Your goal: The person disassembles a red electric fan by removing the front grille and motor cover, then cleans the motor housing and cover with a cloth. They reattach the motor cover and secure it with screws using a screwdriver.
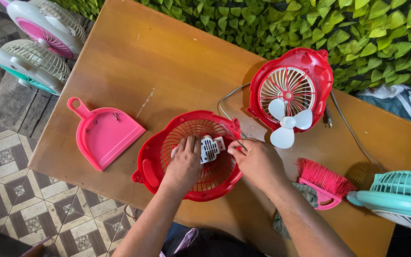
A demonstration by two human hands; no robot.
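- At lower centre of the frame, the left hand (185, 164) presses curled fingers on a small white ribbed plastic motor block (211, 147); the right hand (258, 162) pinches a thin metal screwdriver (233, 136).
- The block sits inside the round red plastic fan grille shell (167, 157) on the brown wooden desk (167, 62): probably light, stiff, brittle; best held by its rim.
- Count: one pink dustpan (104, 133), one pink brush (322, 181).
- Farther up: one red fan half with white blades (310, 66); three other fans at the edges.

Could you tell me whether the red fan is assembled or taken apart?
Taken apart: the rear grille lies under both hands, the front half with blades sits separately.
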